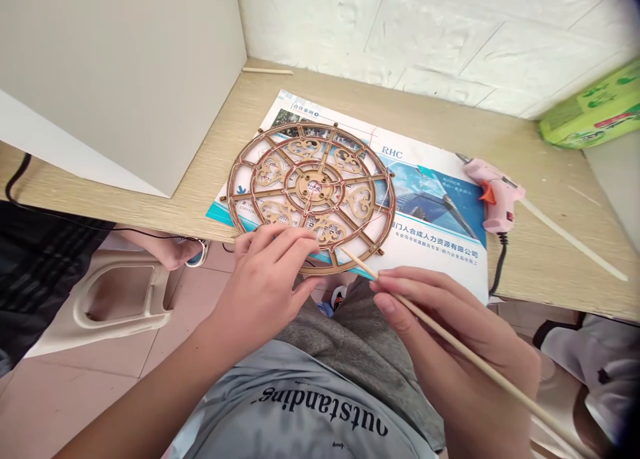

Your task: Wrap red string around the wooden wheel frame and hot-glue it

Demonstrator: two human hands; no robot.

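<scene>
A round wooden wheel with spokes, cut-out scrollwork and thin red-and-white thread-like lines lies on a printed brochure. Its near rim sticks out past the table edge. My left hand grips that rim, fingers on top and thumb lower down at the edge. In my right hand is a thin wooden stick, pinched close to its front end. The stick's tip points at the near right part of the wheel's rim; whether it touches cannot be made out.
A pink glue gun with a black cord lies right of the brochure. Loose pale sticks lie on the table, one at the back. A white panel stands at left, a green package at far right. Other people sit on both sides.
</scene>
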